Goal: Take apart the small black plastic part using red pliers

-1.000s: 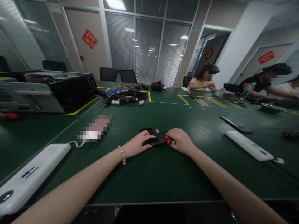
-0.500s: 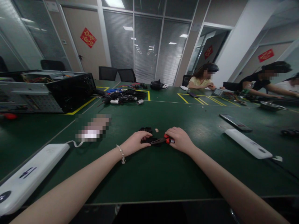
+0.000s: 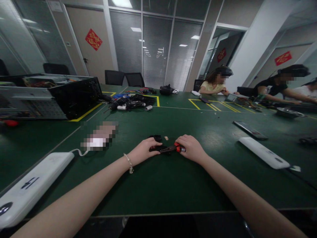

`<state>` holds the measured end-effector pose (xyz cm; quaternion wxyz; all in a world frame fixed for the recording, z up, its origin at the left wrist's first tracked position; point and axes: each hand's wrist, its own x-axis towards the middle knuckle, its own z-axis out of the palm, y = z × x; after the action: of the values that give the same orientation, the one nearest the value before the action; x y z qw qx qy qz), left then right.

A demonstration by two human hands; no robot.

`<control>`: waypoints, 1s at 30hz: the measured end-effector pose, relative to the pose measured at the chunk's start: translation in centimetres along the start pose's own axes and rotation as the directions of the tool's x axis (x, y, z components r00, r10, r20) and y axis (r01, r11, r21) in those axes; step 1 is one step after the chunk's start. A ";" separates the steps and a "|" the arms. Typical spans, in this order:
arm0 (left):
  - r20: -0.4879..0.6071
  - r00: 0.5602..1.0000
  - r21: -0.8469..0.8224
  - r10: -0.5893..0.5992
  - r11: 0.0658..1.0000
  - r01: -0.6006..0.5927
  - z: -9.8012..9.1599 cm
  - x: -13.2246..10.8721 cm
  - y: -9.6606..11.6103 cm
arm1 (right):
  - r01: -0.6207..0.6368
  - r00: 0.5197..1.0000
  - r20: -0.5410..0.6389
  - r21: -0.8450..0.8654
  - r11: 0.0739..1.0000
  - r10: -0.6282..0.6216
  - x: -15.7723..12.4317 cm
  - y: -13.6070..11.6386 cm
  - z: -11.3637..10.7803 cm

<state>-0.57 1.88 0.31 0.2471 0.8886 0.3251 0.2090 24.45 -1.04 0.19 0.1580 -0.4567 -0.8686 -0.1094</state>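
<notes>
My right hand (image 3: 189, 147) is wrapped round the red-and-black handles of a pair of pliers (image 3: 168, 149), whose dark jaws point left. The jaw tips reach to the fingertips of my left hand (image 3: 145, 150). A small black part (image 3: 154, 149) sits between the left thumb and fingers; most of it is hidden, so its kind cannot be told. Just beyond the left hand lies another black piece (image 3: 156, 137) on the green table (image 3: 158, 188). A small pale scrap (image 3: 166, 138) rests between the two hands, a little farther off.
On the left stand an open computer case (image 3: 81, 99), a phone (image 3: 100, 137) and a white power bank (image 3: 37, 185). Tools and cables (image 3: 131, 103) are heaped behind. At right lie another white power bank (image 3: 264, 152) and a dark phone (image 3: 250, 130). Several people sit at the far right.
Almost nothing differs. Both hands keep their places, with the pliers' jaws still at the left fingertips; the whole view has shifted very slightly.
</notes>
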 end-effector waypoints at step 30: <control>-0.007 1.000 0.007 -0.008 1.000 0.008 -0.1 -0.1 0.1 | -0.011 1.000 0.026 -0.004 1.000 0.011 0.0 0.0 0.0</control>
<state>-0.64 1.74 0.41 0.2439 0.8873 0.3304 0.2098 24.43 -1.05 0.21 0.1463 -0.4631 -0.8679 -0.1041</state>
